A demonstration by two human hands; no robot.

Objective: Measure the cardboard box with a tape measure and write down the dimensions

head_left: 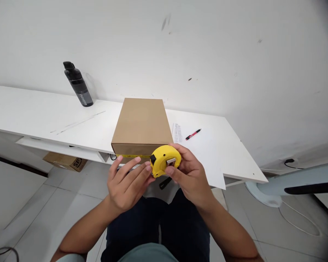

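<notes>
Your yellow tape measure (164, 160) is just off the near right corner of the brown cardboard box (143, 122), its mouth facing left; the yellow blade (128, 156) runs leftward, its long axis along the box's near face. The box sits at the near edge of the white surface (30, 109). The label on the tape's case is too small to read. Beyond your left arm, a carton (65, 161) below the surface shows "SF", and the black bottle (79, 85) at far left carries pale sideways lettering, seemingly "bablov". Right of the box, a red-and-black pen (193, 134) lies slanted near printed paper (177, 133), its print illegible. Your right hand (192, 174) grips the case, thumb on the near side, fingers curled around the right. Your left hand (128, 182) is open, back upward, fingers fanned toward the blade; you cannot tell whether the fingertips touch it. Both forearms reach in from the near side.
</notes>
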